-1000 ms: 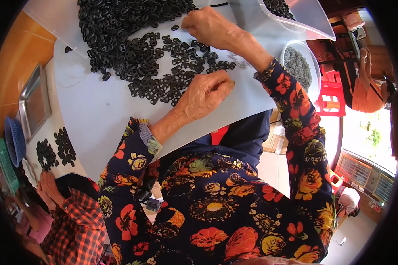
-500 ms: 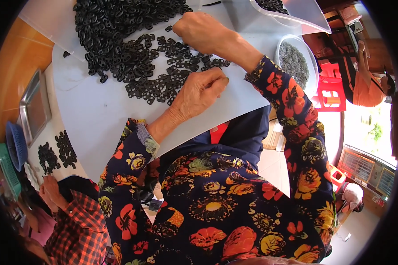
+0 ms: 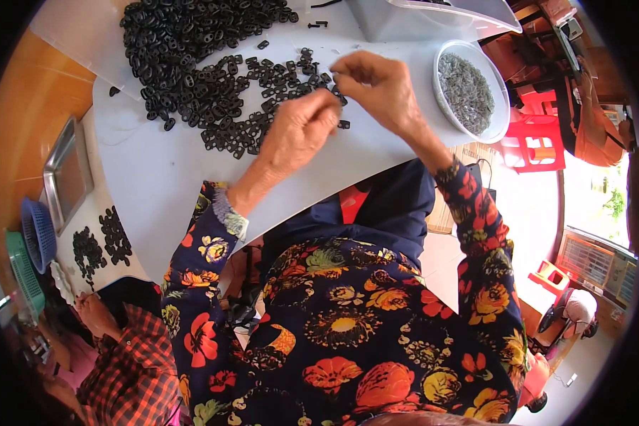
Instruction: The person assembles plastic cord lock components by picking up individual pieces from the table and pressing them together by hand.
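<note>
My left hand (image 3: 295, 135) is closed in a pinch over the right edge of the spread small black two-holed parts (image 3: 227, 138). Whatever its fingertips hold is too small or hidden to name. My right hand (image 3: 382, 89) hovers just beyond it to the right, thumb and forefinger curled together, and I cannot make out anything between them. A large heap of black oval two-holed parts (image 3: 177, 50) fills the far left of the pale table. Farther back lie a few thin black pieces (image 3: 318, 25).
A clear round tub (image 3: 503, 121) of small grey translucent pieces stands to the right. Behind it is a clear plastic bin (image 3: 383, 21). At left are a metal tray (image 3: 67, 177), a blue basket (image 3: 39, 234) and a person in a checked shirt (image 3: 131, 362). Red stools (image 3: 529, 145) stand right.
My right hand has come back from the far side toward my left hand. The thin black pieces at the back are now uncovered. My left hand has shifted slightly left and away.
</note>
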